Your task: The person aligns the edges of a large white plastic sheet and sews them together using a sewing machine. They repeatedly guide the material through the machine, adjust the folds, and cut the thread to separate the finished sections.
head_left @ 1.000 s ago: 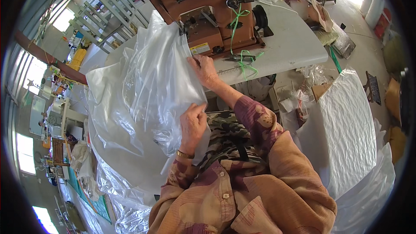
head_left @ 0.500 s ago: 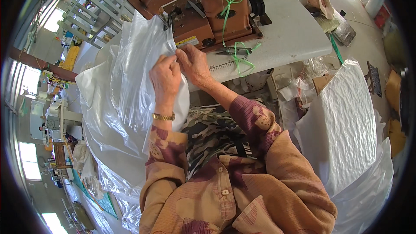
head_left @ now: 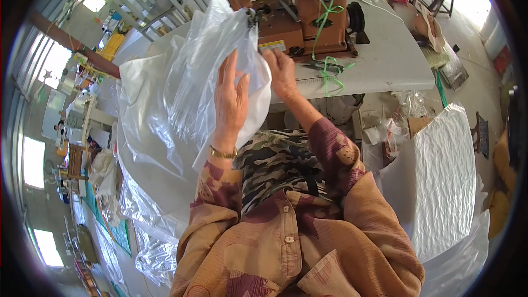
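A large clear plastic bag (head_left: 165,104) with a white woven sack inside hangs over the edge of a white table (head_left: 385,66). My left hand (head_left: 230,104) lies flat on the bag, fingers spread, pressing it. My right hand (head_left: 281,71) rests on the bag's upper edge just below the head of a brown sewing machine (head_left: 291,5). The bag's top corner reaches the machine's needle area. Green string (head_left: 325,33) hangs from the machine.
A stack of white woven sacks (head_left: 440,176) lies at my right, with clear plastic beneath it. Crumpled plastic (head_left: 148,247) trails at lower left. Scraps and cardboard (head_left: 407,126) sit under the table. Metal racks (head_left: 143,0) stand behind the table.
My left hand has gone from gripping the bag low down to lying flat higher up near the machine. The bag's top edge has moved up to the sewing machine head.
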`<control>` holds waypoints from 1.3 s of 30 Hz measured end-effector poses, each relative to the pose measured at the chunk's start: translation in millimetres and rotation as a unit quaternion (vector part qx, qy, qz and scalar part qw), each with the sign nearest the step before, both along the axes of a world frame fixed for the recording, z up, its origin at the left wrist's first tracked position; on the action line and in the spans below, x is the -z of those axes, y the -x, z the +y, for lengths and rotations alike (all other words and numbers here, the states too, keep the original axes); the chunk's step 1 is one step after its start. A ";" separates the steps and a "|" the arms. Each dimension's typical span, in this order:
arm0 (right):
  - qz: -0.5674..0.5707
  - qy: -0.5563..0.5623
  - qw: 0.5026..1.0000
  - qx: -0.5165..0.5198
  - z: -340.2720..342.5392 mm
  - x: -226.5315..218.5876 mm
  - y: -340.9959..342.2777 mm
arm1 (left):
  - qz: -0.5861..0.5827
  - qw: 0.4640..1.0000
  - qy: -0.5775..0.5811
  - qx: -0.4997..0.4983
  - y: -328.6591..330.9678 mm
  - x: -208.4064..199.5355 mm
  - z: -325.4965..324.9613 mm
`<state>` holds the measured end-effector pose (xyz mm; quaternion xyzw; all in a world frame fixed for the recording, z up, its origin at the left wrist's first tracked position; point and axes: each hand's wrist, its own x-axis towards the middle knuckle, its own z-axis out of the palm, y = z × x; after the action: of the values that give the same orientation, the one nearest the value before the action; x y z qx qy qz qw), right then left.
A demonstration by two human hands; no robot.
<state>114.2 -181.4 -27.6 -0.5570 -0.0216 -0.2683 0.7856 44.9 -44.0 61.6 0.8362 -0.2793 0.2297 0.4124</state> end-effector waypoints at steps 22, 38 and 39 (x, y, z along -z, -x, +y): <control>0.256 0.208 0.936 -0.122 -75.6 55.2 182.6 | 0.162 0.980 -0.094 -0.071 143.4 80.5 103.3; 0.369 0.131 0.920 -0.016 -87.0 166.0 219.9 | -0.016 0.999 -0.010 -0.048 160.3 133.4 75.3; 0.381 0.157 0.911 -0.013 -84.1 172.0 224.1 | -0.008 0.999 -0.006 -0.035 164.6 137.7 73.2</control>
<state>-110.0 -265.5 -199.6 -0.7329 0.2302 -0.0184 0.6400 -119.7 29.2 -76.1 0.8459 -0.2546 0.2493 0.3968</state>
